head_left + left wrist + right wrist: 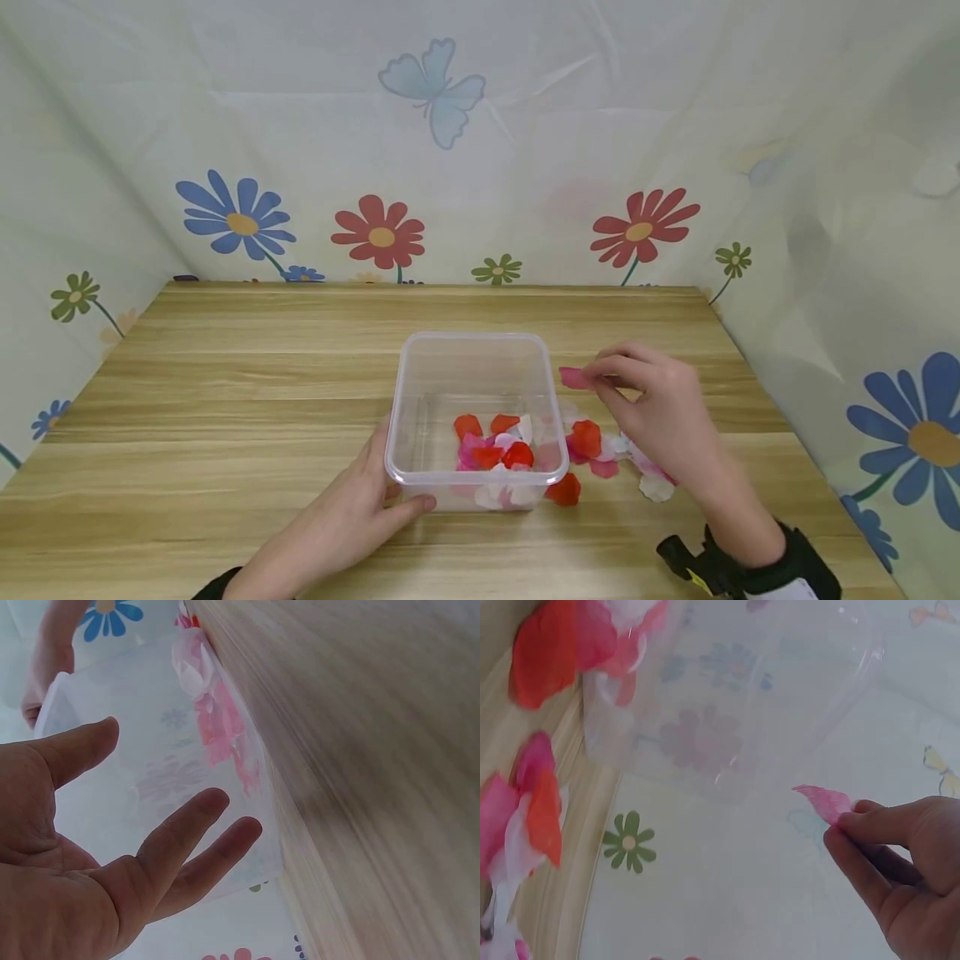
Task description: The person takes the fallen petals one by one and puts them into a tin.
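Observation:
A clear plastic box point(442, 479) stands on the table, with red, pink and white artificial petals point(487, 457) inside it. My left hand point(367, 496) is at the box's front left corner, thumb by the front wall and other fingers along the left side. In the left wrist view those fingers point(187, 825) look spread and fairly straight beside the wall; whether they press on it I cannot tell. To the right of the box and above the table, my right hand point(660, 400) pinches a pink petal point(826, 802) between thumb and fingertips.
Loose petals point(587, 439) in red, pink and white lie on the table against the box's right side and under my right hand. The wooden table point(247, 400) is bordered by a flower-printed cloth point(510, 183) at the back and sides. My right wrist carries a black strapped device point(750, 567).

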A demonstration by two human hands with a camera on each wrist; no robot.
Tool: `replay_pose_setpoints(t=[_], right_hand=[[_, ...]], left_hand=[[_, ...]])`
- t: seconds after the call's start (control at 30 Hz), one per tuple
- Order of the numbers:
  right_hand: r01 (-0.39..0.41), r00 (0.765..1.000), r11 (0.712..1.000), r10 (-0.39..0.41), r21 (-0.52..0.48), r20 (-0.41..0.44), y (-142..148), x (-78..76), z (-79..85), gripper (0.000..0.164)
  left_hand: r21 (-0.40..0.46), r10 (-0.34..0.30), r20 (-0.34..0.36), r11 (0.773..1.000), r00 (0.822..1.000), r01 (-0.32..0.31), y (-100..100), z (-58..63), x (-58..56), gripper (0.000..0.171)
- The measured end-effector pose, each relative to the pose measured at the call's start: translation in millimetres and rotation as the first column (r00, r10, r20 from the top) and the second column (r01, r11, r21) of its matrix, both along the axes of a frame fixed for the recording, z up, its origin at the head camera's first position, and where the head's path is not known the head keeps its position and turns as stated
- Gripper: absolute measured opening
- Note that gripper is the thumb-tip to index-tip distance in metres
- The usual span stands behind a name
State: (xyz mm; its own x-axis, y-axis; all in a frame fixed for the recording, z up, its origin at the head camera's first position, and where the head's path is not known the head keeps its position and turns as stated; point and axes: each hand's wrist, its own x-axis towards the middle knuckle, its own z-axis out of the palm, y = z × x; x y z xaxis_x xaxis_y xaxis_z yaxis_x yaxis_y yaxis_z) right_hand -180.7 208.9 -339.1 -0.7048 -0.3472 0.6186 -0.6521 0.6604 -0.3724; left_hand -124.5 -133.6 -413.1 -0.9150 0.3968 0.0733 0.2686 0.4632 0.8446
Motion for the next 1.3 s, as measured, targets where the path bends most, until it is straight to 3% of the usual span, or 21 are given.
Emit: replay_pose_setpoints(t=[0.27, 0.43, 0.6, 0.9, 1.13, 1.23, 1.3], right_hand=[[-0.130, 0.990, 0.989, 0.125, -0.073, -0.066, -20.0, 8.8, 0.9, 0.034], [-0.226, 0.971, 0.972, 0.220, -0.062, -0.090, -29.1, 9.2, -3.4, 0.037], [-0.249, 0.965, 0.968, 0.244, -0.045, -0.091, -32.7, 9.8, -7.8, 0.037], [-0.187, 0.982, 0.982, 0.185, -0.041, -0.035, -28.2, 9.7, -6.2, 0.033], [-0.030, 1.000, 0.999, 0.030, -0.031, -0.008, -18.7, 11.1, -0.9, 0.033], [0.045, 0.993, 0.999, -0.047, 0.022, 0.105, -16.6, 11.2, -1.4, 0.031], [0.074, 0.972, 0.994, -0.089, 0.076, 0.217, -16.4, 11.1, -2.8, 0.030]], left_hand=[[-0.002, -0.001, -0.014, 1.000, 1.000, 0.001, -0.8, 0.2, -0.2, 0.096], [-0.002, -0.002, -0.023, 1.000, 1.000, 0.002, -1.0, 0.2, 0.0, 0.095], [-0.001, -0.004, -0.017, 1.000, 1.000, 0.004, -0.8, 0.0, 0.1, 0.096], [0.030, -0.014, -0.004, 0.999, 1.000, 0.014, -0.7, -0.2, -0.3, 0.095], [0.029, -0.016, -0.023, 0.999, 1.000, 0.016, -0.3, -0.5, -1.3, 0.097], [0.023, -0.012, -0.012, 1.000, 1.000, 0.012, 0.2, -0.5, -1.7, 0.098], [0.019, -0.007, 0.004, 1.000, 1.000, 0.007, 0.9, -0.3, -1.9, 0.099]])
